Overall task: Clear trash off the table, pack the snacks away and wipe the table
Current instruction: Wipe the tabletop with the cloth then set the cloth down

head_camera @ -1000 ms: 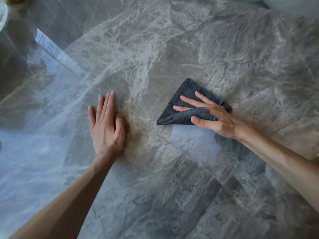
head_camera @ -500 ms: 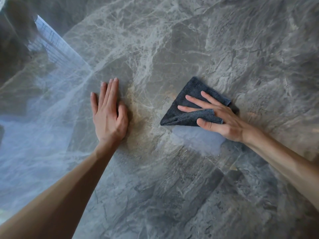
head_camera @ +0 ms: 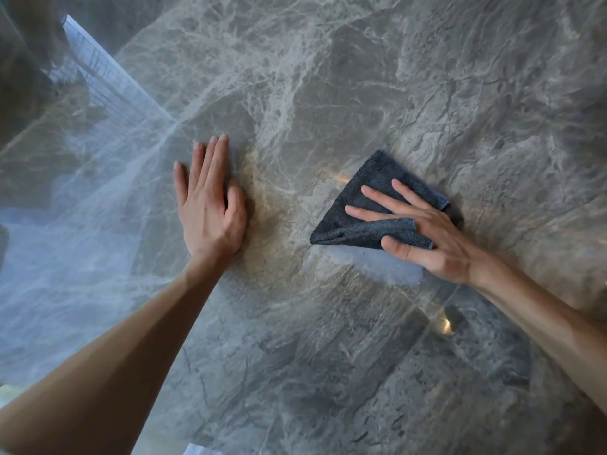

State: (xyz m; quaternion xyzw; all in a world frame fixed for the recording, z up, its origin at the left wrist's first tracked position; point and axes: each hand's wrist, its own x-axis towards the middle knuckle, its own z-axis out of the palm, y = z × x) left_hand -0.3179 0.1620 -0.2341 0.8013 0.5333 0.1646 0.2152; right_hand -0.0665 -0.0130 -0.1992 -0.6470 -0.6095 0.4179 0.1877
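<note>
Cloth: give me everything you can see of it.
The cloth is dark grey with a fluffy pile, like microfibre, and is folded to a rough triangle. It lies on the marble table, one corner pointing toward the left hand, which is apart from it. The right hand presses on it with straight, spread fingers. A fold is bunched up between thumb and forefinger.

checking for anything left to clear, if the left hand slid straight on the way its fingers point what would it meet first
Nothing that shows: the left hand lies flat, pointing away, and only bare table lies ahead as far as the frame's edge. The cloth sits off to its right.
</note>
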